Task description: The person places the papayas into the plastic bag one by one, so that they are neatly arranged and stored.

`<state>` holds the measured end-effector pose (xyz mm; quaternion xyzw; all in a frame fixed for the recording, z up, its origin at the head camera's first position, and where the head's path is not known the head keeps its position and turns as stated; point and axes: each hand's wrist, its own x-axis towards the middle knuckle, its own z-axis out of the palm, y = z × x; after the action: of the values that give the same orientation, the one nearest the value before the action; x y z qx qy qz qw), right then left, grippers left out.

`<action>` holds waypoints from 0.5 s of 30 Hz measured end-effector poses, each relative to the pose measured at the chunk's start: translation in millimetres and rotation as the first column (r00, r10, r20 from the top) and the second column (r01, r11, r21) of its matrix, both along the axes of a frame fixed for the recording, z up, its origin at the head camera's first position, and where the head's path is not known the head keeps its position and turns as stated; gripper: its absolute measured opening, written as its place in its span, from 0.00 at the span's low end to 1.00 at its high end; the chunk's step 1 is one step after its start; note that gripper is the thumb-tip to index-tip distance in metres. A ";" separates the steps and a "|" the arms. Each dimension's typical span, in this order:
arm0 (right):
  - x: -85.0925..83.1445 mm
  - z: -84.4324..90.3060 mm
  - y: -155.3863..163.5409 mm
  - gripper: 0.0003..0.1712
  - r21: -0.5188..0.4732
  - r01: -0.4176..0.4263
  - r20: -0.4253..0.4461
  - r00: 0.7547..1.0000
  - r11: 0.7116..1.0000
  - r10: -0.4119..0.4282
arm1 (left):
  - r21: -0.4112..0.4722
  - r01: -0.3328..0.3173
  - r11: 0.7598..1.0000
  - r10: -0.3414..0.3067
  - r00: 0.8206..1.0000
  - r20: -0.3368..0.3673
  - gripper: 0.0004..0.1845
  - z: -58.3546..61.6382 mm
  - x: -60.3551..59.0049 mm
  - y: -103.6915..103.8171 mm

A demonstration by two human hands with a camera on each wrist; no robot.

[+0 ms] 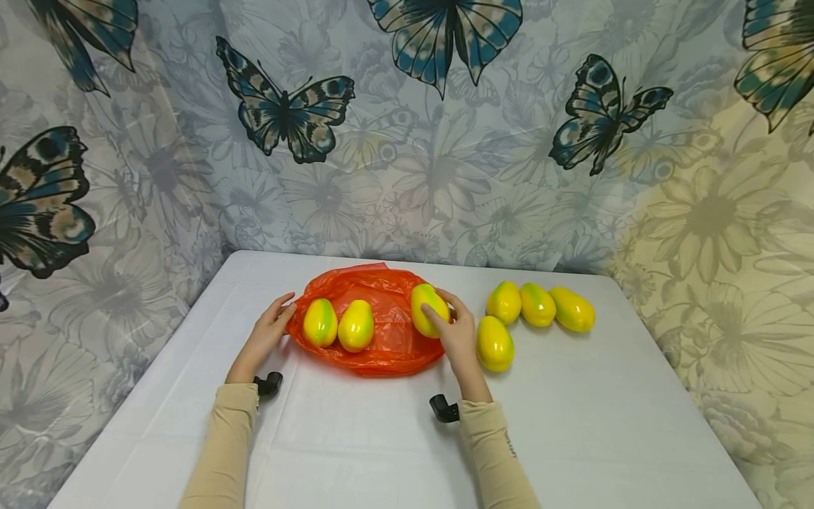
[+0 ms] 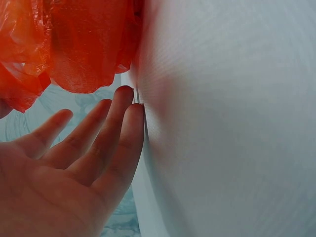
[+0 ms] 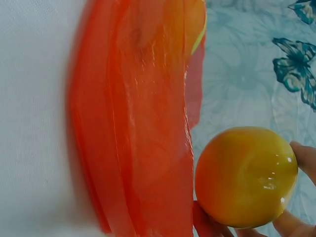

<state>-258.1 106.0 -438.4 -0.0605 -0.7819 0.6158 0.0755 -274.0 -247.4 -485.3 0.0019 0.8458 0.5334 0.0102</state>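
Fingers [image 3: 302, 157] grip a yellow-orange mango [image 3: 245, 175] just beside the crumpled orange plastic bag [image 3: 143, 123].

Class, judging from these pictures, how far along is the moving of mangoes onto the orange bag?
Done: two yellow-green plastic mangoes lie on the crumpled orange plastic bag. In hand: the right hand grips a third mango over the bag, while the left hand touches the bag's edge. Left: four mangoes on the white table.

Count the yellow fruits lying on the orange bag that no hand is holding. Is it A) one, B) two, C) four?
B: two mangoes lie side by side on the orange bag, while a third one is held in the right hand.
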 end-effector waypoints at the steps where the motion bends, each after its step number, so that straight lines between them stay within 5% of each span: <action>1: -0.3 -0.7 -1.1 0.29 -0.001 -0.003 -0.004 1.000 1.000 0.003 | 0.001 0.000 1.000 0.000 1.000 0.001 0.31 0.0 0.0 0.0; 15: -2.7 -8.8 -17.1 0.28 -0.016 -0.030 -0.021 0.999 0.999 0.029 | -0.002 0.005 1.000 -0.005 1.000 0.009 0.32 1.2 0.2 -0.2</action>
<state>-260.8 88.9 -447.2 -0.0431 -0.7768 0.6239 0.0740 -273.8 -247.6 -484.2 0.0018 0.8462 0.5326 0.0153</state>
